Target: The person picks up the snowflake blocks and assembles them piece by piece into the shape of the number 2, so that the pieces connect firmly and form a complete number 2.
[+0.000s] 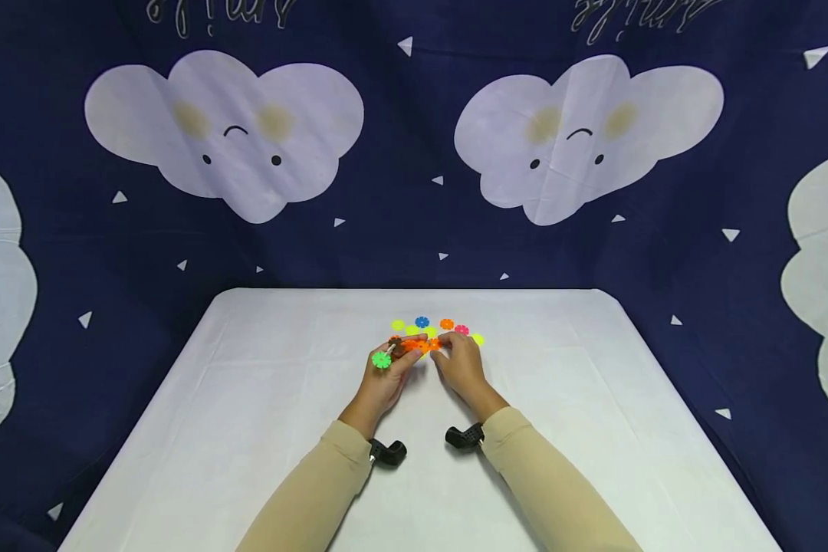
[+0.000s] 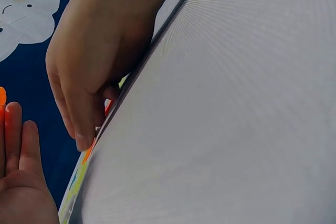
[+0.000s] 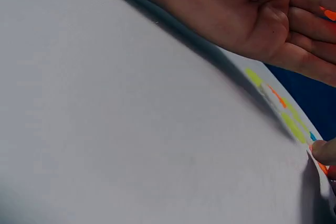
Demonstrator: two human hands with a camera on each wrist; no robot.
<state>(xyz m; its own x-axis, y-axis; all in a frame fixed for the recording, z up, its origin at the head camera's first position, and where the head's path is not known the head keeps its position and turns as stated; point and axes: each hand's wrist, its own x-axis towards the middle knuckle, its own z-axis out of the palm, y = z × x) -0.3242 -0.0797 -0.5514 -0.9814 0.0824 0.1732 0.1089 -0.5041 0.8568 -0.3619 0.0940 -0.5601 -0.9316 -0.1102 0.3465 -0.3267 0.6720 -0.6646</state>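
Over the far middle of the table, both hands meet at a row of joined orange flower-shaped plastic discs (image 1: 421, 346). My left hand (image 1: 381, 383) holds this row between thumb and fingers. Near its knuckles, a brown disc (image 1: 395, 344), a white piece and a green disc (image 1: 382, 359) stick out. My right hand (image 1: 465, 369) pinches the orange disc (image 1: 435, 345) at the right end of the row with thumb and forefinger. In the right wrist view, a bit of orange (image 3: 331, 13) shows by the fingers; the rest is cut off.
Loose flower discs lie just beyond the hands: a blue disc (image 1: 422, 322), an orange disc (image 1: 446, 324), a pink disc (image 1: 461, 330) and several yellow ones. The white table (image 1: 283, 429) ends at a dark blue cloud-print cloth (image 1: 400, 245). Black devices (image 1: 389, 453) sit at both wrists.
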